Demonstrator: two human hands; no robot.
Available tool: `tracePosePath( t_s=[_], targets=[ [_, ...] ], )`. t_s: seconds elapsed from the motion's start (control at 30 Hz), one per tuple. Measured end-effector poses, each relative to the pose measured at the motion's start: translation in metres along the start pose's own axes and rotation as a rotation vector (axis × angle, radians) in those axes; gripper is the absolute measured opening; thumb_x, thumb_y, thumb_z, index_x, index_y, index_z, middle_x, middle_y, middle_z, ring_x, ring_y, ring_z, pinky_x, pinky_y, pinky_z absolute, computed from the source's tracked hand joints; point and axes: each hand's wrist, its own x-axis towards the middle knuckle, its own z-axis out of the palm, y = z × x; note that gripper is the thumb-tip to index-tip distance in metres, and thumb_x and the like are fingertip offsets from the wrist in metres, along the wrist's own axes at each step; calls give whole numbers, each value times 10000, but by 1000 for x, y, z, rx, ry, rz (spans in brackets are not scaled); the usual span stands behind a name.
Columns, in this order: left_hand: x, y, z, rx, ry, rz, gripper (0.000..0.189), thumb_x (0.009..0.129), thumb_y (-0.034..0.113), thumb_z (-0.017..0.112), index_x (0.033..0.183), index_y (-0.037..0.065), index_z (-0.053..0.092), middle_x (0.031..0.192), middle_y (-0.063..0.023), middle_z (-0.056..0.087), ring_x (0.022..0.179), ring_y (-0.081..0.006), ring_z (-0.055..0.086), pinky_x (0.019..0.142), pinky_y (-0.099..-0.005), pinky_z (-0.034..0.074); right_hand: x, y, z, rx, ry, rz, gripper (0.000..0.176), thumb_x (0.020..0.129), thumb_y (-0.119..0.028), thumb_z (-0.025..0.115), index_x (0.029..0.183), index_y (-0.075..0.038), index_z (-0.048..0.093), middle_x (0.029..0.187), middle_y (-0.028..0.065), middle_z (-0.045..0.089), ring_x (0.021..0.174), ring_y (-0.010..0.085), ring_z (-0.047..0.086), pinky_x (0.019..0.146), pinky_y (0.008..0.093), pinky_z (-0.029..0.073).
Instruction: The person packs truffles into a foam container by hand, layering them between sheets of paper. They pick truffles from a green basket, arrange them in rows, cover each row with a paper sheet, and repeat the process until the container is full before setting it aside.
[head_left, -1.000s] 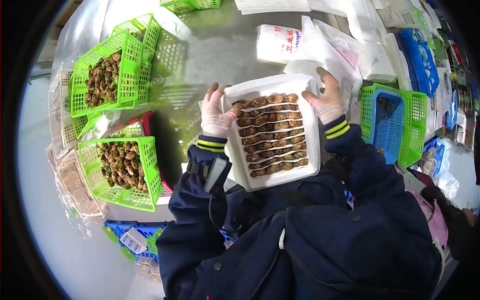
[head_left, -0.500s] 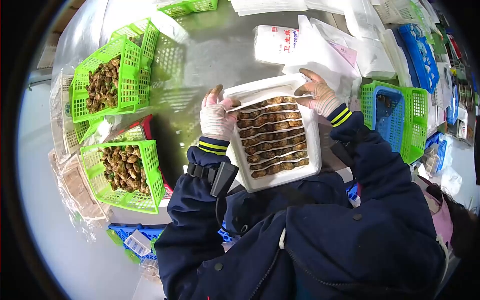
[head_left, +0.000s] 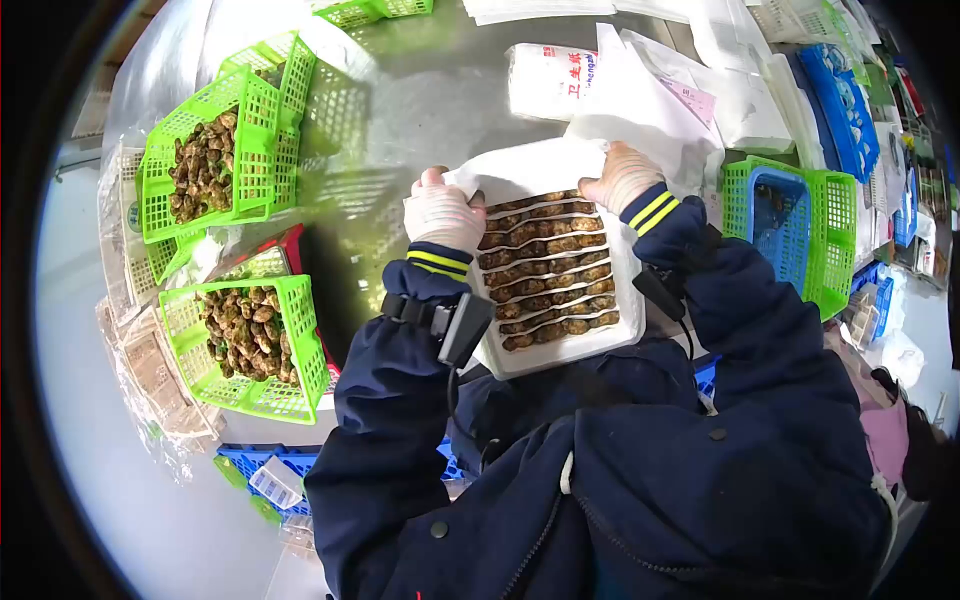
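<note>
A white foam box (head_left: 628,300) stands tilted in front of my body. Inside it, brown knobbly pieces (head_left: 550,262) lie in several rows, with white paper strips between the rows. A white paper sheet (head_left: 530,167) spans the far end of the box. My left hand (head_left: 445,212), in a pale glove with bare fingertips, is closed on the sheet at the far left corner, thumb pointing inward. My right hand (head_left: 628,180), gloved alike, grips the sheet at the far right corner. Its outer fingers are hidden behind the paper.
Green baskets of brown pieces (head_left: 205,170) (head_left: 245,335) stand at the left on the metal table (head_left: 420,90). A wrapped paper pack (head_left: 545,82) and white sheets (head_left: 650,110) lie beyond the box. A blue basket (head_left: 778,235) sits inside a green one (head_left: 830,240) at right.
Both hands have turned over the far end of the box, fingers now folded closer to the paper. The sheet's middle has risen, and the far row of pieces shows less covered.
</note>
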Motion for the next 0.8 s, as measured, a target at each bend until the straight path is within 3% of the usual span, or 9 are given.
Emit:
tracePosePath(
  t_s=[0.1,0.17,0.3,0.37,0.5,0.57,0.63,0.7,0.8],
  targets=[
    [1,7,0,2,-34,-89,643,706,398,751,1175,39,497,1096,-171,578,987,-333,603,856,-394,496,-12,-7,-10,-87,-36,7,561,725,-386,648,1164,-41,592,1092,170,621,970,324,629,854,412,499],
    [2,7,3,2,-21,-109,655,690,425,757,1156,41,504,1072,-169,582,982,-328,604,854,-391,498,-17,10,-1,92,75,-160,538,734,-342,635,1193,-68,572,1114,171,596,987,319,616,852,418,495],
    [-2,3,8,-76,68,-67,681,635,375,814,1160,66,511,1074,-167,582,975,-325,602,845,-384,502,-67,37,14,249,783,-545,301,784,-145,650,1073,-78,601,1069,140,588,889,310,609,762,393,500],
    [-2,6,4,-81,38,-88,694,611,352,834,1160,75,514,1074,-161,584,973,-321,602,842,-381,503,-84,30,23,220,682,-688,274,808,-123,624,1075,-78,582,1023,117,590,845,300,619,708,386,507],
    [-2,8,1,-7,-9,-108,694,627,377,819,1170,60,523,1086,-154,579,1005,-306,593,856,-379,497,-61,-7,44,123,427,-544,320,865,-181,538,1165,-76,508,988,142,587,866,317,637,726,411,519],
    [-3,0,9,37,7,-73,593,689,345,767,1173,82,544,1136,-157,574,1052,-303,572,881,-390,485,-38,-20,41,-29,208,-375,226,853,-152,551,1056,-65,507,989,159,587,868,324,643,703,442,518],
    [-15,-11,9,135,285,317,453,743,273,709,1147,111,582,1197,-166,556,1081,-329,550,891,-412,473,-32,-17,41,-92,235,-471,222,856,-140,541,1065,-74,510,989,158,590,867,320,645,687,440,520],
    [-34,-9,-8,-84,527,437,315,762,147,654,1070,106,598,1201,-180,549,1067,-371,537,890,-454,461,-27,-13,44,-89,237,-486,226,851,-137,545,1067,-81,512,989,156,588,868,318,645,684,439,521],
    [-78,3,-15,-74,388,570,384,736,96,635,1111,116,553,1149,-125,564,1070,-289,537,967,-488,393,-28,-14,44,-81,250,-502,243,834,-131,565,1068,-90,515,984,150,585,865,317,643,678,435,521]
  ],
)
